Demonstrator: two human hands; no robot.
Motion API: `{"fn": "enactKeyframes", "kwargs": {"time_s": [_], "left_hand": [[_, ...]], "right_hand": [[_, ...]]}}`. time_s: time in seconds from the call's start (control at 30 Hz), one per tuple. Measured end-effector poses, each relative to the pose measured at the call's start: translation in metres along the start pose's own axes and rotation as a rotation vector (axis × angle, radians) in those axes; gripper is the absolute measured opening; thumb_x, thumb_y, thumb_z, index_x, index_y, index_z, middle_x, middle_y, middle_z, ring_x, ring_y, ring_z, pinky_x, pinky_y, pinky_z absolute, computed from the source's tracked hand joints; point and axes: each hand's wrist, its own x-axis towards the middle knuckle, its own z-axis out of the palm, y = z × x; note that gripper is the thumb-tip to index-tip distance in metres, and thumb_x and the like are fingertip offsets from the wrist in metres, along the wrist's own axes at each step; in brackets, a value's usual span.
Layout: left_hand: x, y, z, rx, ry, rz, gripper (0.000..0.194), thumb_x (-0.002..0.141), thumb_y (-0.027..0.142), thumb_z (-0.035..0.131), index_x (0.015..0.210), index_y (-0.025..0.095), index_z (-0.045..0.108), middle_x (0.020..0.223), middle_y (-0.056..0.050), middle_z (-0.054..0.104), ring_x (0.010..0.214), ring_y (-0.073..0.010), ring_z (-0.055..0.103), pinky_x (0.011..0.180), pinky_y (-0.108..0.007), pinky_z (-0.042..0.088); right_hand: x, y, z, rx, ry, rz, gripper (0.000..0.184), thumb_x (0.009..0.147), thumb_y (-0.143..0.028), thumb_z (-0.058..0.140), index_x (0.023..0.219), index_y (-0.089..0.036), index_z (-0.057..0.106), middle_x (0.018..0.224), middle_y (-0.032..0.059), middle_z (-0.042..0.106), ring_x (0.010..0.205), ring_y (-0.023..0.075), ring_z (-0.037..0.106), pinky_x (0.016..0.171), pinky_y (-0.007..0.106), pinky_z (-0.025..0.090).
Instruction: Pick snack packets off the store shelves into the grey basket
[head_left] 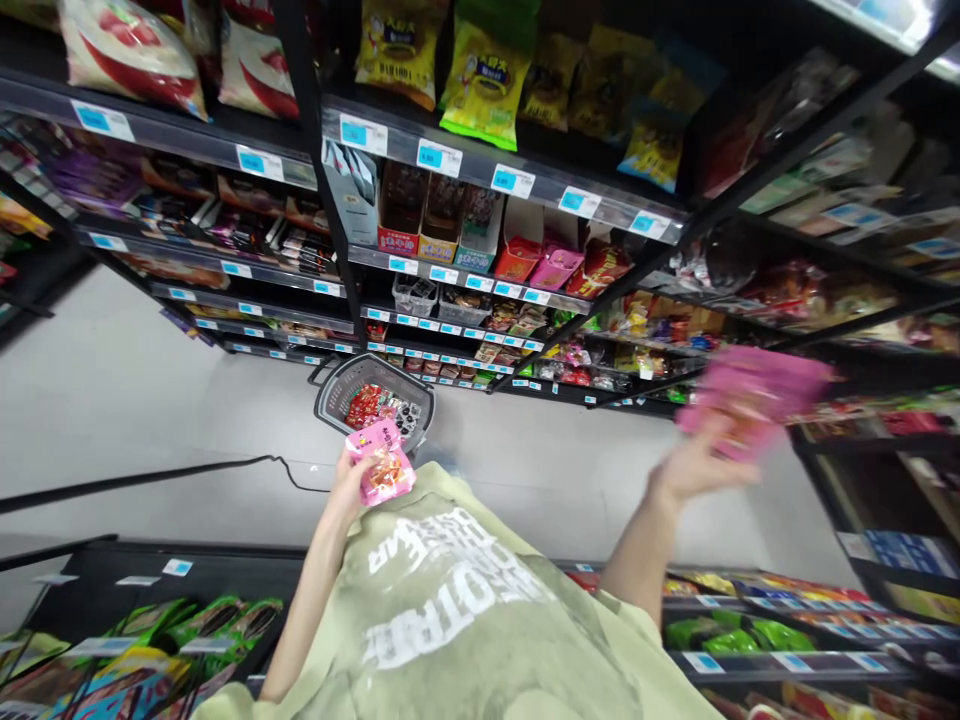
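Note:
My left hand is closed on a small pink snack packet, held just in front of my pale green shirt. Farther right, my right hand is raised toward the shelves and grips another pink packet; both are smeared by motion. A grey shopping basket stands on the floor beyond my left hand, with red and dark packets inside it.
Black shelving full of snack bags and boxes with blue price tags runs across the top and right. Lower shelves with green bags lie at the bottom left and right. A dark cable crosses the grey floor.

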Motion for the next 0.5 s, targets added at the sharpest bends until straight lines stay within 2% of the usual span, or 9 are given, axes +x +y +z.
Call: {"fn": "enactKeyframes", "kwargs": {"time_s": [0.03,0.07,0.13,0.17,0.2,0.3,0.4,0.5], "left_hand": [[-0.002,0.001,0.002,-0.009,0.000,0.004,0.048,0.057,0.016,0.075,0.103,0.022,0.060,0.087,0.000,0.072,0.073,-0.0200,0.070,0.070,-0.034,0.058],[-0.004,0.002,0.003,-0.012,-0.006,0.005,0.050,0.057,0.016,0.075,0.104,0.023,0.059,0.088,0.001,0.072,0.073,-0.0192,0.069,0.070,-0.034,0.058],[-0.008,0.002,0.006,-0.005,-0.039,-0.001,0.053,0.058,0.015,0.075,0.107,0.024,0.058,0.089,0.001,0.071,0.073,-0.0182,0.069,0.070,-0.033,0.057],[-0.009,0.001,0.007,0.005,-0.064,-0.004,0.054,0.058,0.016,0.075,0.109,0.024,0.058,0.090,0.001,0.071,0.074,-0.0181,0.068,0.071,-0.033,0.057],[-0.010,0.000,0.007,0.019,-0.089,-0.002,0.056,0.059,0.016,0.074,0.111,0.024,0.057,0.091,0.000,0.071,0.076,-0.0182,0.068,0.072,-0.032,0.056],[-0.010,-0.003,0.005,0.092,-0.139,0.052,0.064,0.060,0.015,0.073,0.121,0.026,0.056,0.103,-0.002,0.070,0.086,-0.0193,0.068,0.078,-0.032,0.056],[-0.009,-0.005,0.001,0.201,-0.145,0.128,0.075,0.063,0.015,0.073,0.133,0.029,0.050,0.121,-0.006,0.065,0.099,-0.0207,0.066,0.088,-0.034,0.054],[-0.007,-0.004,0.001,0.244,-0.145,0.163,0.083,0.066,0.017,0.076,0.141,0.030,0.043,0.131,-0.009,0.060,0.112,-0.0227,0.063,0.097,-0.037,0.050]], "right_hand": [[-0.002,-0.003,0.014,0.058,-0.044,0.015,0.036,0.092,-0.039,0.053,0.086,-0.013,0.077,0.088,0.0189,0.075,0.077,0.0263,0.066,0.065,0.033,0.044],[-0.005,-0.010,0.032,0.139,-0.143,0.005,0.033,0.092,-0.037,0.053,0.088,-0.016,0.077,0.086,0.0160,0.076,0.076,0.0260,0.066,0.065,0.032,0.045],[-0.015,-0.034,0.074,0.310,-0.511,-0.093,0.026,0.088,-0.033,0.055,0.093,-0.022,0.078,0.084,0.0081,0.077,0.072,0.0248,0.067,0.066,0.031,0.047],[-0.021,-0.049,0.093,0.346,-0.611,-0.114,0.024,0.088,-0.032,0.055,0.090,-0.023,0.077,0.079,0.0049,0.076,0.068,0.0232,0.065,0.064,0.030,0.046],[-0.026,-0.062,0.109,0.354,-0.655,-0.120,0.025,0.089,-0.033,0.053,0.085,-0.023,0.076,0.072,0.0030,0.074,0.063,0.0215,0.063,0.062,0.029,0.045],[-0.035,-0.091,0.132,0.367,-0.593,-0.068,0.029,0.090,-0.037,0.053,0.078,-0.019,0.072,0.059,0.0011,0.066,0.054,0.0181,0.058,0.055,0.026,0.041],[-0.031,-0.101,0.131,0.537,-0.600,-0.003,0.028,0.089,-0.039,0.056,0.102,-0.019,0.071,0.068,0.0008,0.069,0.054,0.0185,0.063,0.051,0.026,0.046],[-0.024,-0.103,0.129,0.745,-0.569,0.106,0.039,0.086,-0.042,0.062,0.119,-0.021,0.064,0.086,0.0032,0.073,0.062,0.0219,0.070,0.051,0.031,0.055]]}}
